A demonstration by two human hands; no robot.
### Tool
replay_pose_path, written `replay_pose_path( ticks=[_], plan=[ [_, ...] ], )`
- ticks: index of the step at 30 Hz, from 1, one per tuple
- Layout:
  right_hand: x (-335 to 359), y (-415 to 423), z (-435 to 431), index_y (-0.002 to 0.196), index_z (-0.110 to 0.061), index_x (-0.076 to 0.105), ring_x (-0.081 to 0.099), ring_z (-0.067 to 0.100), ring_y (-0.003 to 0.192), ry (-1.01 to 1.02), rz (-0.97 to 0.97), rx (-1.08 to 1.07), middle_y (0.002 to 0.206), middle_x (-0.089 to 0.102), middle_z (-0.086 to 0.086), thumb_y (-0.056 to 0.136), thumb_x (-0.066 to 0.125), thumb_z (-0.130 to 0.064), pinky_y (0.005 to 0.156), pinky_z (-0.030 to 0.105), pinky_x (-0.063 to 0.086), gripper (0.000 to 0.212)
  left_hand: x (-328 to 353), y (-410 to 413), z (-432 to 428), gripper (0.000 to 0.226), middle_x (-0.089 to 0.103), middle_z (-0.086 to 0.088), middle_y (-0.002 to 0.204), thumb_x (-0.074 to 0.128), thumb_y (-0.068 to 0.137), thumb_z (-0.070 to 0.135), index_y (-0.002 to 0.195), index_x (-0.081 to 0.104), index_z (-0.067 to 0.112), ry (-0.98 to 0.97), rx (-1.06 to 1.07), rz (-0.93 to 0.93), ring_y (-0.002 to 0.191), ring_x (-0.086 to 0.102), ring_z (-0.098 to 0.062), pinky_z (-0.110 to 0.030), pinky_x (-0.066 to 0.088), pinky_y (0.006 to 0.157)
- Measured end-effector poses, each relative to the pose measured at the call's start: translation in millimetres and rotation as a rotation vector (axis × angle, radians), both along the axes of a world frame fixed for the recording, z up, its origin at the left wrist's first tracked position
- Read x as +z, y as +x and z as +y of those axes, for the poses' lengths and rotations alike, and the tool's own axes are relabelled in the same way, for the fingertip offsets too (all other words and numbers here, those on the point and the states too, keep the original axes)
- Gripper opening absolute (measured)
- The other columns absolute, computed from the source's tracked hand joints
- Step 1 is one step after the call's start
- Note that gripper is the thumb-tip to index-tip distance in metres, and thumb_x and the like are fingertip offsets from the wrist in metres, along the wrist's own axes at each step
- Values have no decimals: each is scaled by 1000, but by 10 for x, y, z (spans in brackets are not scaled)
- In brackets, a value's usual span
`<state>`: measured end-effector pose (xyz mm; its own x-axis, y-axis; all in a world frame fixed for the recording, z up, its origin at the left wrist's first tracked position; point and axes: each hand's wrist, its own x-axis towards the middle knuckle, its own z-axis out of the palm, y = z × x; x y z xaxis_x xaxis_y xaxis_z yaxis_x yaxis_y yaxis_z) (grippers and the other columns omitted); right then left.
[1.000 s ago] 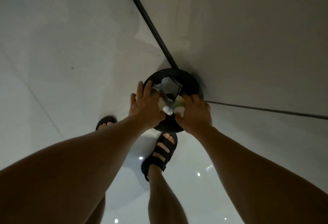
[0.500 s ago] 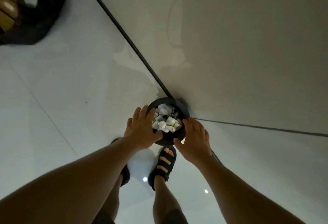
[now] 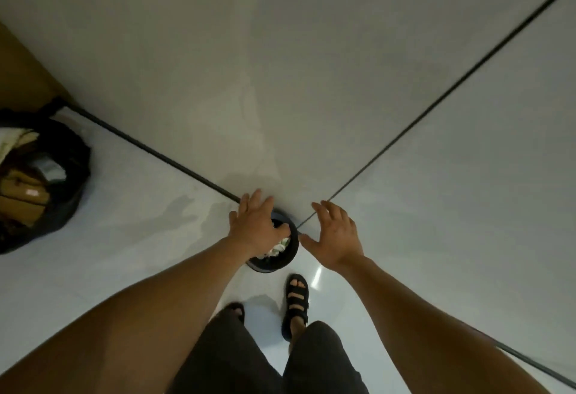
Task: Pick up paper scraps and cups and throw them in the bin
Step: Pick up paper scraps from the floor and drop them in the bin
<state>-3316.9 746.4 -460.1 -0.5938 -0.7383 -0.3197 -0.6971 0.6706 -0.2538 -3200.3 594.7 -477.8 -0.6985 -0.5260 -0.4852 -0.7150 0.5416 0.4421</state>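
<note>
A small round black bin [image 3: 277, 264] stands on the white floor in the corner where two walls meet. Pale crumpled paper scraps [image 3: 280, 245] show inside it. My left hand [image 3: 255, 227] hovers over the bin's left half with fingers spread and straight, hiding much of the opening; it holds nothing. My right hand [image 3: 338, 236] is just right of the bin, apart from it, fingers relaxed and empty.
A black rubbish bag [image 3: 62, 181] holding cardboard and paper sits on the floor at the left, by a brown panel [image 3: 21, 75]. My two sandalled feet [image 3: 297, 297] stand just in front of the bin. Dark skirting lines run along both walls.
Both hands were at the bin's rim over the scraps; they have lifted off and spread apart. The view has risen and pulled back, so the bin looks smaller and lower.
</note>
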Motion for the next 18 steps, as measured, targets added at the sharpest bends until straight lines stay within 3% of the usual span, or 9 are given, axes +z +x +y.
replay_pose_path(
  ticks=[9,18],
  plan=[
    [861,453,1333,152,-27,22,20,22,144,-78,68,-442,157,25,1,86,51,-62,116,42,21,80,1100,-404,860,83,-6,1,161,50,84,58,152,12,28,-72,-395,54,147,-7,-25,-52,10,117],
    [1385,945,3424,152,-29,23,20,21,144,-193,191,-975,157,25,0,86,50,-65,117,42,23,81,1760,-754,3003,81,-6,2,161,52,85,57,152,14,29,-135,-862,183,147,-7,-23,-47,8,117]
  ],
)
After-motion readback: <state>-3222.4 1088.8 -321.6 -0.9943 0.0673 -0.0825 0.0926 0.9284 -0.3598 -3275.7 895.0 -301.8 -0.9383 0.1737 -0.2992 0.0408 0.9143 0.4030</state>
